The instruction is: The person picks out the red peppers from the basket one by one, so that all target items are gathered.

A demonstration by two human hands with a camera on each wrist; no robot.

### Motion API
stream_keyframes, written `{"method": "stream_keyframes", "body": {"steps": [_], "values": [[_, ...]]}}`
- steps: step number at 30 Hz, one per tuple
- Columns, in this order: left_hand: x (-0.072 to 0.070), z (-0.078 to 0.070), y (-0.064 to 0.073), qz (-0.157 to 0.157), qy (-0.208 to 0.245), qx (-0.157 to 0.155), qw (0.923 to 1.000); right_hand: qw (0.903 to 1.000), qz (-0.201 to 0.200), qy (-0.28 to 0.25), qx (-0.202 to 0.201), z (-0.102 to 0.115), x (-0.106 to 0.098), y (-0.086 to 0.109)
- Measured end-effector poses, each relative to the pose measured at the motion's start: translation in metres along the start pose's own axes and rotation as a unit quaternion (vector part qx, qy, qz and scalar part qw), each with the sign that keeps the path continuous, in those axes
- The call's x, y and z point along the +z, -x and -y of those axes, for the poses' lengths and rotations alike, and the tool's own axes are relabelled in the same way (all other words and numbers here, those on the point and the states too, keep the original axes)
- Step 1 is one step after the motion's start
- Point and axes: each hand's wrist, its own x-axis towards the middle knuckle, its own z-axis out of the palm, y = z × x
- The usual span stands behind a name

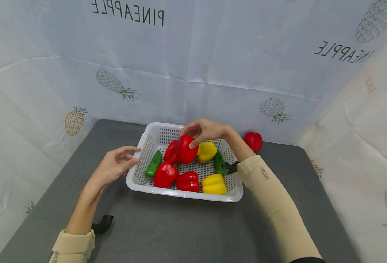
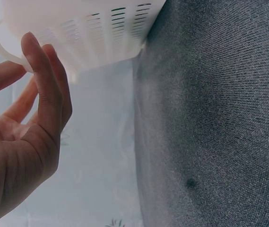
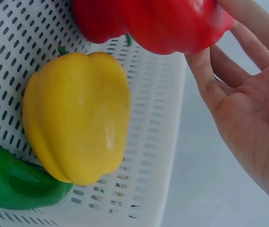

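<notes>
My right hand (image 1: 205,132) holds a red bell pepper (image 1: 187,149) between thumb and fingers, over the back part of a white plastic basket (image 1: 183,192). Another red bell pepper (image 1: 171,152) is right beside the held one, partly hidden by it. At the basket's left side, my left hand (image 1: 112,166) pinches the rim, and the left wrist view shows its fingertips on the basket edge (image 2: 16,59). In the right wrist view, a yellow bell pepper (image 3: 77,118) lies below the held pepper, next to a green pepper (image 3: 21,182).
Along the basket's front lie two red bell peppers (image 1: 165,175) and a yellow one (image 1: 214,184). A long green pepper (image 1: 153,164) rests at the left. Outside the basket, a red bell pepper (image 1: 253,141) sits on the grey table (image 1: 180,230) near the back curtain (image 1: 213,73).
</notes>
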Motion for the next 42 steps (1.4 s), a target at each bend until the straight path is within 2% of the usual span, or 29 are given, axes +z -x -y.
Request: {"method": "stream_keyframes", "body": {"steps": [8, 23, 42], "values": [[0.0, -0.001, 0.0, 0.003, 0.003, 0.0, 1.0, 0.9997, -0.022, -0.003, -0.004, 0.004, -0.011, 0.016], [-0.002, 0.0, 0.001, 0.007, 0.005, 0.011, 0.9999, 0.997, -0.073, -0.024, 0.004, 0.002, -0.031, 0.062], [-0.001, 0.001, 0.0, 0.007, 0.003, 0.007, 0.9999, 0.9823, -0.186, -0.014, 0.012, -0.021, -0.054, 0.132]]}}
